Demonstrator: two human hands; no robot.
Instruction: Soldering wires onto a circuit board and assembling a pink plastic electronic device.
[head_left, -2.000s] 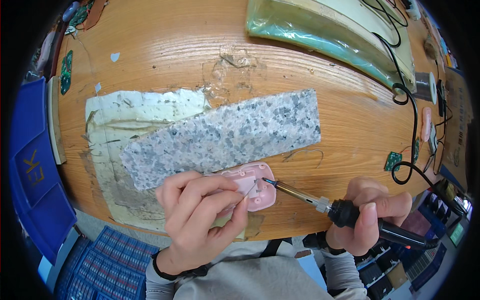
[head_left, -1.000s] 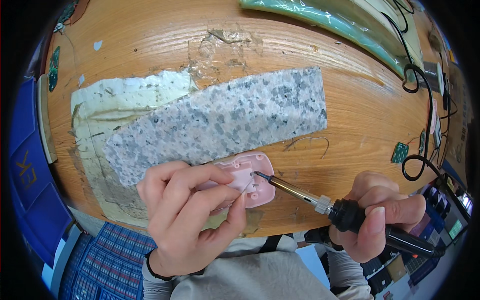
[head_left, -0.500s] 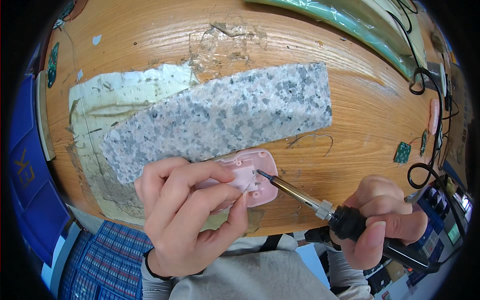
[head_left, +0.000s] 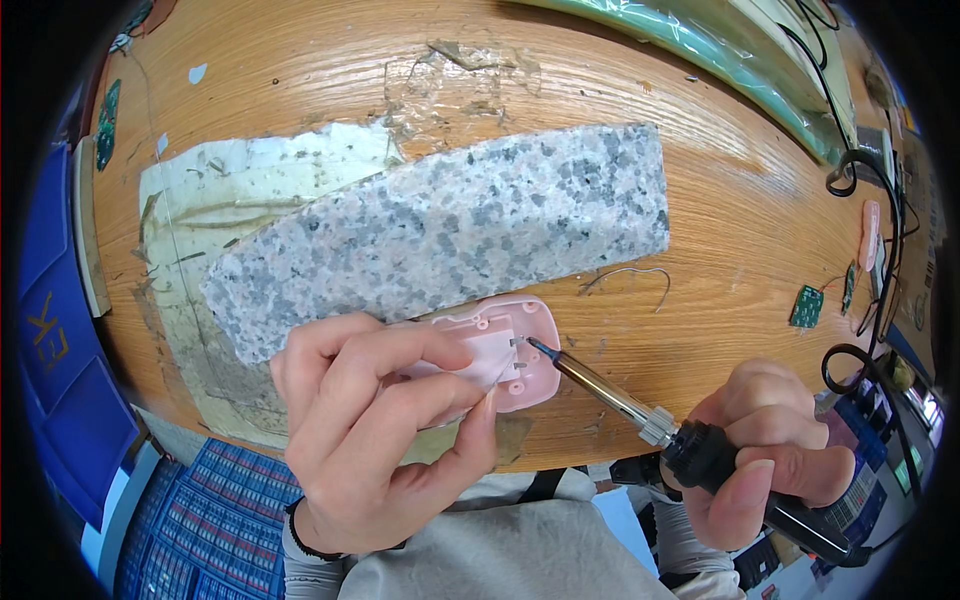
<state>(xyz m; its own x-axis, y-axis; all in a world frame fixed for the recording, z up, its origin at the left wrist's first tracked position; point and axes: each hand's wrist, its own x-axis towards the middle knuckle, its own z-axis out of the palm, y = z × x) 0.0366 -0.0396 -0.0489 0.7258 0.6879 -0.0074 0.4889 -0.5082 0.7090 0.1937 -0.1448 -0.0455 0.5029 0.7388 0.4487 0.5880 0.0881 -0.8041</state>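
Note:
My left hand (head_left: 385,420) is closed in a pinch on a thin silvery wire (head_left: 503,375) that looks like solder. Its fingers also rest on a pink plastic housing half (head_left: 543,380), partly hiding it. Inside the housing sits a pale flat rectangular part (head_left: 490,350) with two small metal tabs (head_left: 518,365) on its right edge. Gripped in my right hand (head_left: 770,455) is a soldering iron (head_left: 605,400) with a black handle. Its tip points left, just beside the upper tab; whether it touches anything I cannot tell.
A speckled granite slab (head_left: 450,220) lies just beyond the housing, over a stained pale sheet (head_left: 180,210). A bent wire (head_left: 640,270) lies right of it. Farther right are a small green circuit board (head_left: 806,306), a pink piece (head_left: 869,235) and black cables (head_left: 880,290).
The soldering iron's tip has shifted slightly right, away from the upper metal tab. My left hand keeps its pinch on the wire and its place at the housing.

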